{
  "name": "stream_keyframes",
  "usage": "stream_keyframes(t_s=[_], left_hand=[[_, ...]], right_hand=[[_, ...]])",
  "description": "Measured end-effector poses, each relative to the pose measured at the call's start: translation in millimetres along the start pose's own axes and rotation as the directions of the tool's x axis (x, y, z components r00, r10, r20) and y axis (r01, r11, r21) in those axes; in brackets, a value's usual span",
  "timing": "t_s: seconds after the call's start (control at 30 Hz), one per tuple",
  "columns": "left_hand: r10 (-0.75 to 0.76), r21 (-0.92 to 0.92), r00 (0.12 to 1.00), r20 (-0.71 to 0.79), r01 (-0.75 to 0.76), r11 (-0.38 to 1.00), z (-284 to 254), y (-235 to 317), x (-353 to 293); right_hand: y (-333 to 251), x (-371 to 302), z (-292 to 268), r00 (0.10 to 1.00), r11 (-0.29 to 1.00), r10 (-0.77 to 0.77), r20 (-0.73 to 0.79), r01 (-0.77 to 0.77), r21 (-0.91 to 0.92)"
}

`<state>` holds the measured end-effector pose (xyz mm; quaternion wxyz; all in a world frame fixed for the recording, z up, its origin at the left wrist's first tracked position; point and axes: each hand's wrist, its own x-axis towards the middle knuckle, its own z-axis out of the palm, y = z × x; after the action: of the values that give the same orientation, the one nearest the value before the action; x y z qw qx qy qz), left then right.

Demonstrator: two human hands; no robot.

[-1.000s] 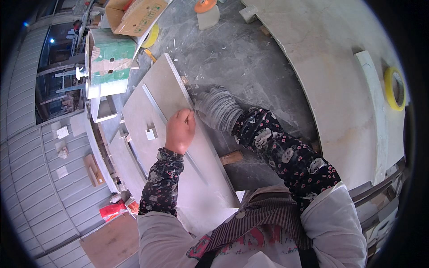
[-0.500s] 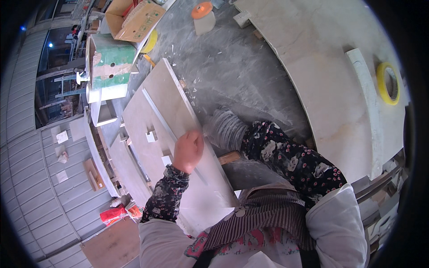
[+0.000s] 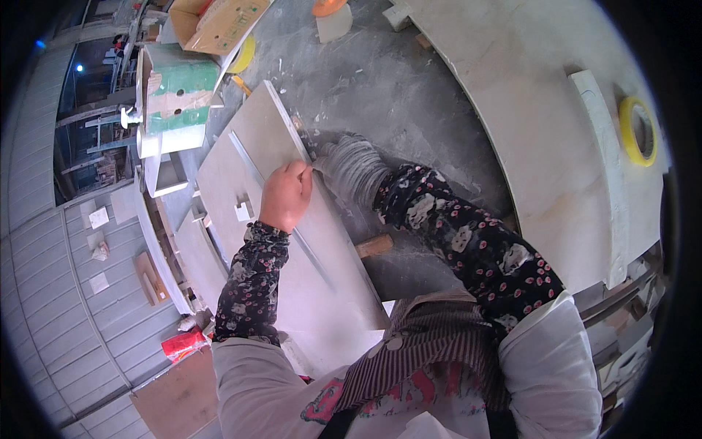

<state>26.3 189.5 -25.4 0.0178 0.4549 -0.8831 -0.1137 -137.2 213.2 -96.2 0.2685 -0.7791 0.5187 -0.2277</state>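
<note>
A pale board (image 3: 322, 241) with a long slot and small square cut-outs lies in the middle. My bare left hand (image 3: 287, 196) is above its right-hand edge, fingers curled into a pinch; what they hold, if anything, is too small to make out. Facing it across that edge is my right hand (image 3: 355, 170) in a dusty grey striped glove. Its blurred fingertips almost meet the left hand's at the board's edge, and I cannot see whether they grip anything. A small wooden block (image 3: 374, 246) pokes out from under the board.
Right of the dusty grey tabletop (image 3: 409, 102) lies a large pale slab (image 3: 512, 117) bearing a white strip (image 3: 601, 168) and a yellow tape roll (image 3: 638, 132). An orange-handled scraper (image 3: 333, 23) lies at the far side. Cardboard boxes (image 3: 178, 88) stand far left.
Both hands have moved away from me along the board's edge, the left one in step with the gloved right. The whole view has shifted slightly.
</note>
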Motion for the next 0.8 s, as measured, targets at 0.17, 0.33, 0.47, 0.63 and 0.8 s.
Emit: stream_keyframes(t_s=[0.17, 0.33, 0.47, 0.63, 0.8], left_hand=[[0.006, -0.020, 0.999, 0.051, -0.005, 1.000, 2, 12, -22], [0.015, -0.021, 0.994, 0.108, -0.012, 1.000, 4, 28, -48], [0.082, -0.090, 0.996, 0.037, -0.078, 0.993, 9, 39, -67], [0.026, -0.068, 0.999, 0.043, -0.023, 0.997, 11, 49, -81], [-0.029, -0.096, 0.998, 0.052, 0.034, 0.995, 14, 57, -94]], right_hand=[[-7, -20, -2, 0.995, 1.000, -0.016, 0.099, 0.018, -0.022], [-18, -47, 1, 0.984, 0.992, -0.088, 0.155, 0.101, -0.076], [-23, -68, 7, 0.981, 0.983, -0.152, 0.120, 0.162, -0.083], [-27, -80, 12, 0.970, 0.977, -0.164, 0.178, 0.185, -0.106], [-28, -86, 19, 0.973, 0.977, -0.195, 0.124, 0.203, -0.059]])
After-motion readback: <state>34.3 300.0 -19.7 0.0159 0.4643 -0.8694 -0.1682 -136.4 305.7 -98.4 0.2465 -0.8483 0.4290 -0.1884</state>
